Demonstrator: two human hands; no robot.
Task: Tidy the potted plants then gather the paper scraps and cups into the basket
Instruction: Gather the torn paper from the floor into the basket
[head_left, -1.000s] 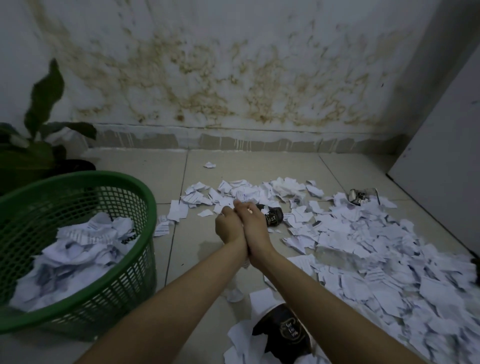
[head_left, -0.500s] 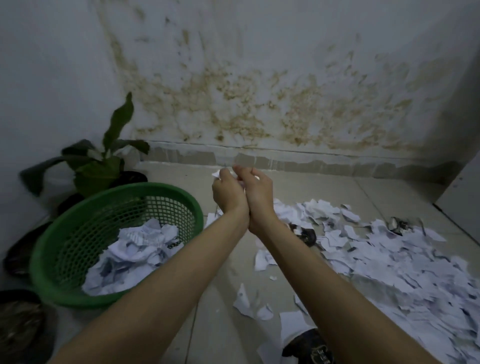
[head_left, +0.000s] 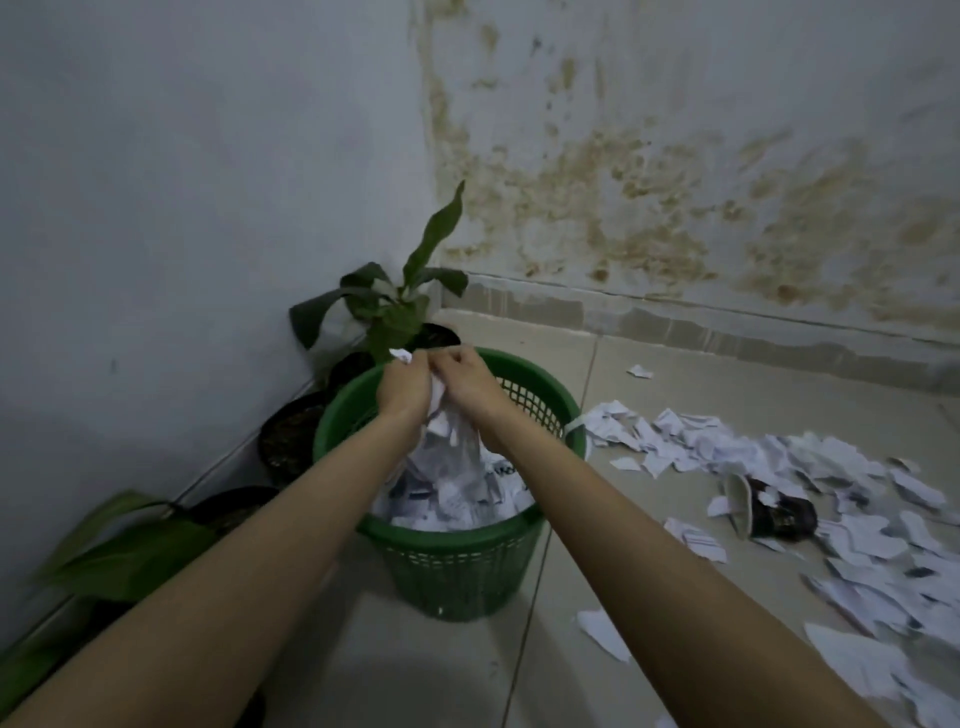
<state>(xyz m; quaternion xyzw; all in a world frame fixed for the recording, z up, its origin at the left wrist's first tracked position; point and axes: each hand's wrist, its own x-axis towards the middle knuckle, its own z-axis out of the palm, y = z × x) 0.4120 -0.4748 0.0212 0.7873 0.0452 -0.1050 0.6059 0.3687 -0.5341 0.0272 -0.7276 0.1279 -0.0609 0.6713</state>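
A green mesh basket (head_left: 457, 571) stands on the tiled floor, holding a heap of white paper scraps (head_left: 457, 493). Over its far rim my left hand (head_left: 402, 389) and my right hand (head_left: 467, 382) are cupped together around a bunch of paper scraps (head_left: 439, 400), and some pieces hang and fall between them into the basket. A wide spread of loose scraps (head_left: 831, 467) covers the floor to the right. A dark paper cup (head_left: 769, 512) lies on its side among them. Potted plants (head_left: 400, 306) in black pots line the left wall.
More black pots (head_left: 291, 436) and a leafy plant (head_left: 130, 556) sit along the left wall beside the basket. A stained wall closes the back. Single scraps lie at the front right (head_left: 602, 634) and near the back wall (head_left: 639, 371).
Both hands, pressed together on scraps, rose from the floor pile and swung left over the basket. My view turned left with them, and paper now drops from the hands.
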